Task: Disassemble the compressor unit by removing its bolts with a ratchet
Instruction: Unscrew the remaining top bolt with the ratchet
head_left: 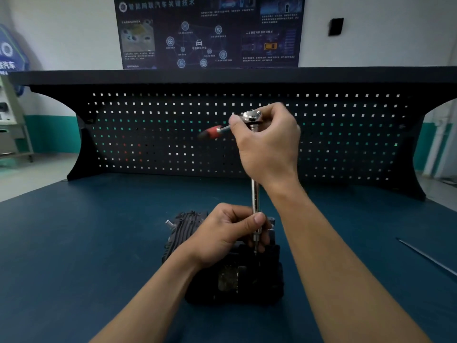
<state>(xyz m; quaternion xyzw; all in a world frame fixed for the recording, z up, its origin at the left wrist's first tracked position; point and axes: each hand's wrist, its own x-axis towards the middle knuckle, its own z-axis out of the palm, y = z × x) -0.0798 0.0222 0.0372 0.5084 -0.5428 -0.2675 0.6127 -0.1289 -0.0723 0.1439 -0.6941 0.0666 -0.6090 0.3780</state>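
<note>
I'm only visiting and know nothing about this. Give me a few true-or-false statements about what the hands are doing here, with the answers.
1. The right hand holds the ratchet at its head. True.
2. The left hand lies flat on the table. False: it grips the extension bar just above the compressor.
3. The extension bar stands roughly upright. True.
4. The compressor hangs on the pegboard. False: it sits on the blue table.

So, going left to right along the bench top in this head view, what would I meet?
Compressor unit's ribbed end → left hand → the ratchet extension bar it grips → thin metal rod.
</note>
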